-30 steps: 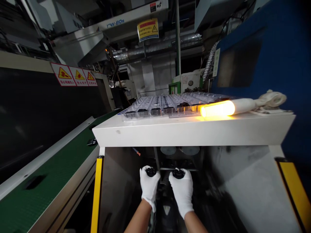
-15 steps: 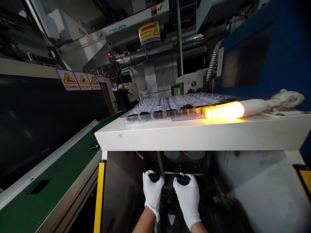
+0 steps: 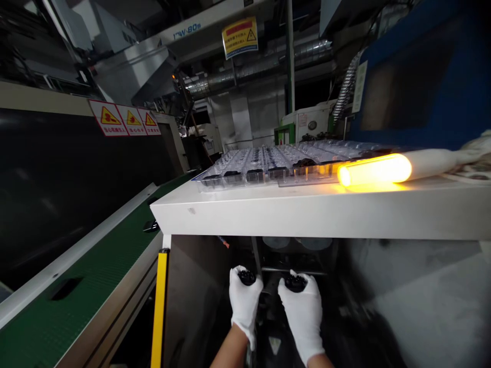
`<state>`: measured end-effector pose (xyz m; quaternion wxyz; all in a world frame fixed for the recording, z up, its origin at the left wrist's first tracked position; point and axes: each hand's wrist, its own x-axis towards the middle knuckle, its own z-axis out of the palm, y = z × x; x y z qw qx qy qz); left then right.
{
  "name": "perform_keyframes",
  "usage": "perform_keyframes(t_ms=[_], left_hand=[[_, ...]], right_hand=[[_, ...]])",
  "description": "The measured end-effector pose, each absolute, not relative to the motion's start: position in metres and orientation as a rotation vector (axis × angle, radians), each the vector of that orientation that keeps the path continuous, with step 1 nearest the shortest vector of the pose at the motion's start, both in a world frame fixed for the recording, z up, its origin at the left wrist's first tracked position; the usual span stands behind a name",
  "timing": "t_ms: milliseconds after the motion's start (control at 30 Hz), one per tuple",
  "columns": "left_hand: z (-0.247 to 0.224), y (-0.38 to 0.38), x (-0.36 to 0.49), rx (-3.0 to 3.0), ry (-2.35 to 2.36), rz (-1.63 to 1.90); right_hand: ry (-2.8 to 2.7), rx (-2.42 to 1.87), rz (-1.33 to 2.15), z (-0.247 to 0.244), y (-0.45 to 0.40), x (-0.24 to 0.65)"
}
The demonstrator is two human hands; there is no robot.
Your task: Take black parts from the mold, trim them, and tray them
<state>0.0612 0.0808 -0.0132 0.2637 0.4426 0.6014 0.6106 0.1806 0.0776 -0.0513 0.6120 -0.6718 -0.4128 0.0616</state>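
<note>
My left hand (image 3: 244, 301), in a white glove, is closed around a small black plastic part (image 3: 246, 277) with a knobbly upper side. A similar black part (image 3: 295, 283) sits between the thumb and fingers of my right hand (image 3: 303, 309), also gloved. Both hands are held side by side, a little apart, below the front edge of the white table (image 3: 307, 217). The undersides of both parts are hidden by the gloves. On the tabletop above them lie clear plastic trays (image 3: 264, 161) with black pieces along the front row.
A glowing yellow lamp (image 3: 376, 170) with a white handle lies at the table's front right. To the left runs a green conveyor belt (image 3: 103, 271) carrying a dark flat piece (image 3: 66, 289) and another black piece (image 3: 151, 226). A yellow post (image 3: 159, 306) stands at the table's left leg.
The camera view has shifted slightly, so the lamp appears further right. Both hands keep their black parts and appear slightly further right in the picture.
</note>
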Motion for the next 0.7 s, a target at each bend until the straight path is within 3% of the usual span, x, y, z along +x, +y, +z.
perform_keyframes(t_ms=[367, 700], left_hand=[[-0.004, 0.079, 0.066, 1.228, 1.635, 1.625], [-0.007, 0.078, 0.064, 1.267, 1.678, 1.593]], right_hand=[[-1.008, -1.515, 0.066, -0.048, 0.077, 0.181], [-0.987, -1.207, 0.015, 0.017, 0.058, 0.179]])
